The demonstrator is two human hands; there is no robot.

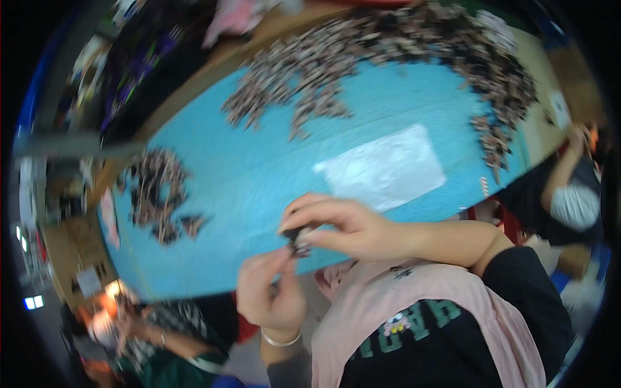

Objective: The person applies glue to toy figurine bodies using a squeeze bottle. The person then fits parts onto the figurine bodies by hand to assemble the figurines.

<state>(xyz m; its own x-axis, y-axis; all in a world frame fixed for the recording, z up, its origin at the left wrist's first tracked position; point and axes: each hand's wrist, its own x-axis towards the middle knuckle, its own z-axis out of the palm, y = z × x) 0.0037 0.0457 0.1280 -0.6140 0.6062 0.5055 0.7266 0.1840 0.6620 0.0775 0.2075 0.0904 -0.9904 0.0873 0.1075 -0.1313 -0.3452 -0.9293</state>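
Note:
Between the fingertips of my two hands is a small dark brown piece (299, 242), blurred, its kind not clear. My right hand (346, 226) comes in from the right and pinches its upper end with thumb and fingers. From below, my left hand (270, 290), with a pale bangle at the wrist, closes its thumb and forefinger at the lower end. Both hands are over the near edge of the blue tabletop (239, 194), in front of my body. A whitish plastic sheet or flat bag (388, 169) lies just beyond my right hand.
Many small brown-grey pieces (323, 61) are heaped along the table's far side and right end. A smaller heap (154, 194) lies at the left. Co-workers sit at the lower left (155, 336) and far right (576, 200). A cardboard box (77, 255) stands past the left end.

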